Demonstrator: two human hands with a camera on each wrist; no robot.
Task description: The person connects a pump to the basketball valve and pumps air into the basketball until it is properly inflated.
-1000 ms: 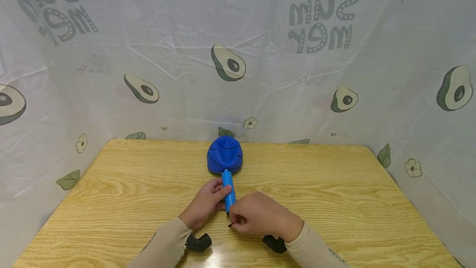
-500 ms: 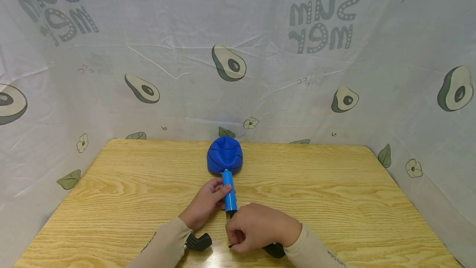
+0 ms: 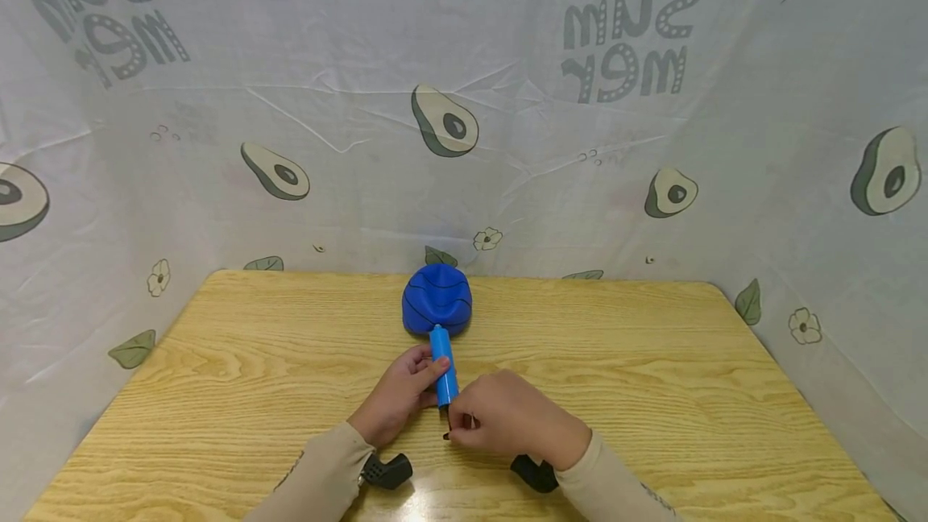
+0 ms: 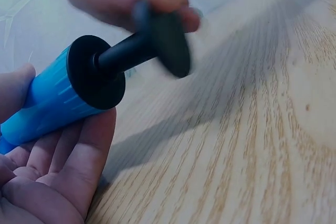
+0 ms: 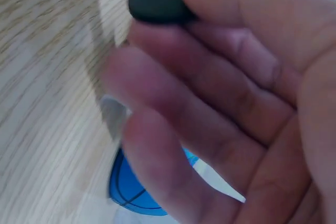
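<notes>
A dented dark-blue ball with black lines (image 3: 437,299) sits at the back middle of the table. A light-blue hand pump (image 3: 448,387) points at it, its tip right at the ball's near side. My left hand (image 3: 395,401) grips the pump's barrel, thumb on top and fingers underneath. My right hand (image 3: 511,416) pinches the pump's black round handle (image 5: 160,2) between thumb and fingers. In the left wrist view, part of the black plunger rod (image 4: 126,53) shows between the barrel's end cap (image 4: 94,74) and the handle, which is motion-blurred.
A wood-grain table (image 3: 652,361) spreads out on both sides of the hands. Behind it hangs a pale cloth (image 3: 348,47) printed with avocados. A black wrist device (image 3: 387,472) sits at the left cuff and another (image 3: 535,474) at the right.
My right hand drew the pump handle back towards me, then pushed it forward again, so less rod shows than half a second ago. My left hand and the ball have hardly moved.
</notes>
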